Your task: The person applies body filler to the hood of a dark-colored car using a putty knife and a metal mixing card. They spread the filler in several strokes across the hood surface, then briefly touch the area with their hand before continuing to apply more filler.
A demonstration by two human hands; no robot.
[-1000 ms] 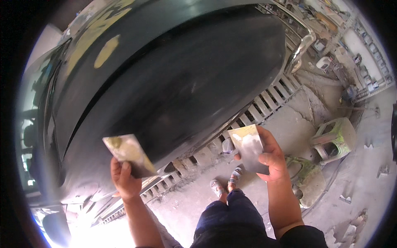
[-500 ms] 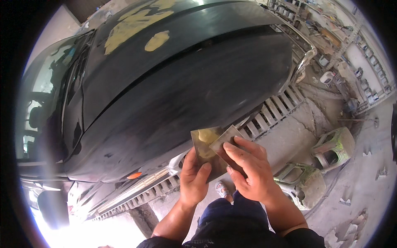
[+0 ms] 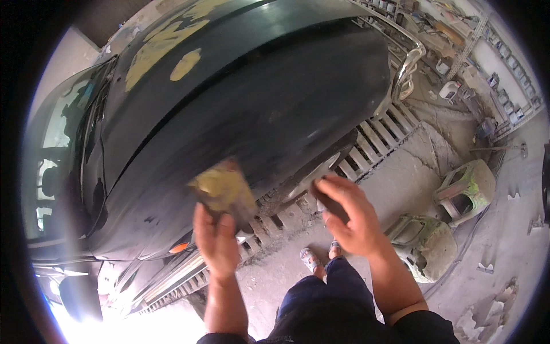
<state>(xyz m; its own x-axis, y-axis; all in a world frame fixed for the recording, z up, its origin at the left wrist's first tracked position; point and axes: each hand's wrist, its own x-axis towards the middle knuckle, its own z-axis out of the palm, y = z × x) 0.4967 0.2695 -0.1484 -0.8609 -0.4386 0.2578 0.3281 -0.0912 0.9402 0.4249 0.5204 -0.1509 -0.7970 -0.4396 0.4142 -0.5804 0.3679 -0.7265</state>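
Note:
My left hand point(image 3: 217, 243) holds a thin rectangular putty plate point(image 3: 228, 186) smeared with yellow putty. The plate is tilted over the side of a dull black car fender point(image 3: 269, 114) and looks slightly blurred. To the right and apart from it, my right hand point(image 3: 356, 221) grips a putty spreader point(image 3: 330, 204), seen almost edge-on between thumb and fingers. An oval patch of yellow putty point(image 3: 185, 64) lies on the car's hood, with a larger streaky area point(image 3: 149, 60) beyond it.
A slotted floor grating point(image 3: 375, 140) runs beside the car. Two dusty, greenish moulded pieces point(image 3: 421, 246) stand on the floor at right. A chrome bar point(image 3: 409, 66) curves round the car's front. Shelves with cans point(image 3: 510, 74) line the far right.
My hands have moved apart. The left went leftward with the putty plate, and the right shifted slightly right with the spreader, now turned edge-on. The view has shifted somewhat, and both feet now show.

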